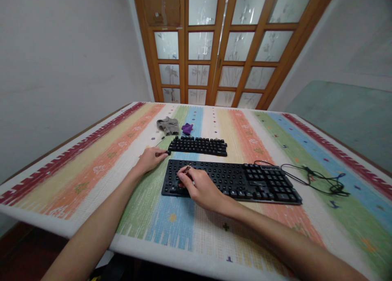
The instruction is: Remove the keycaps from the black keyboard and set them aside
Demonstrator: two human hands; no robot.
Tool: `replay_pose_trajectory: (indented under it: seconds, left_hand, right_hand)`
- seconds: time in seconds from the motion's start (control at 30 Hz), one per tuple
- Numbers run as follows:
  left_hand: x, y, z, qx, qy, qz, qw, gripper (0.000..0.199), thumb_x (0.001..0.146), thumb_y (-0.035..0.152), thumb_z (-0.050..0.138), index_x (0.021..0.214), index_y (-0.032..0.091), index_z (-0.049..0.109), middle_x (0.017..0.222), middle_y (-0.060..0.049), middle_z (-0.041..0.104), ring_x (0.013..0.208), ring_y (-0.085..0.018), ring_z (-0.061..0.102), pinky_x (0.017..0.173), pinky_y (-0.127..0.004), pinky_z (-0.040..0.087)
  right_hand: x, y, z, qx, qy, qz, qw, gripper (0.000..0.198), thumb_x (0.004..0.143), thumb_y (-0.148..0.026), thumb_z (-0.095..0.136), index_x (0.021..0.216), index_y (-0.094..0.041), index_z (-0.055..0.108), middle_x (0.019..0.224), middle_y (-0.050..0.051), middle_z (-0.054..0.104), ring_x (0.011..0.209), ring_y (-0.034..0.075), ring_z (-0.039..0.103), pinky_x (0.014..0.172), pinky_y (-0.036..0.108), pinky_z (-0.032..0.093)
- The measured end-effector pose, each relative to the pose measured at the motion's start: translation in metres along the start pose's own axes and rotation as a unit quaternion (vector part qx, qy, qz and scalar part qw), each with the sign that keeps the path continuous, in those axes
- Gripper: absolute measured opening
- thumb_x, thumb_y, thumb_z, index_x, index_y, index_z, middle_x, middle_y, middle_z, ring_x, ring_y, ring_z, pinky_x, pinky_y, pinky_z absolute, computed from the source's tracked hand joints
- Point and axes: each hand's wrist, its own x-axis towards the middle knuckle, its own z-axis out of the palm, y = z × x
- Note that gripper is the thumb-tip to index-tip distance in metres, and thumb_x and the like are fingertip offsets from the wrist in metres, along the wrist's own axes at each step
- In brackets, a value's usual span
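Observation:
A black keyboard lies in front of me, many of its switches bare on the left and middle, with keycaps on the number pad at right. Behind it, loose black keycaps are laid out in rows. My left hand pinches a black keycap at the near left end of those rows. Over the left part of the keyboard is my right hand, fingers closed round a small, partly shiny thing mostly hidden by them.
A crumpled grey cloth and a small purple cloth lie beyond the keycaps. The keyboard's black cable is coiled at the right. A striped cloth covers the table. Glazed wooden doors stand behind it.

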Motion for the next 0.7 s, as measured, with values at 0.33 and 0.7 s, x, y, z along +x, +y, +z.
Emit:
replay_pose_trajectory:
  seconds: [0.33,0.7]
  left_hand:
    - [0.000,0.003,0.003,0.021,0.012,-0.001,1.000,0.030,0.085,0.038,0.057,0.093,0.018,0.078,0.075,-0.006,0.072,0.064,-0.018,0.060,0.062,-0.028,0.043]
    - [0.000,0.005,0.007,0.035,0.008,-0.001,0.999,0.029,0.085,0.038,0.057,0.094,0.019,0.078,0.079,-0.006,0.074,0.067,-0.019,0.063,0.064,-0.028,0.044]
  right_hand:
    - [0.013,0.003,0.001,0.013,0.006,0.054,0.998,0.018,0.098,-0.024,0.043,0.087,-0.016,0.056,0.071,0.004,0.066,0.064,0.016,0.064,0.065,0.027,0.047]
    - [0.011,0.013,0.006,0.090,0.037,0.121,0.988,0.021,0.098,-0.028,0.042,0.088,-0.016,0.056,0.069,0.004,0.065,0.062,0.015,0.064,0.061,0.026,0.049]
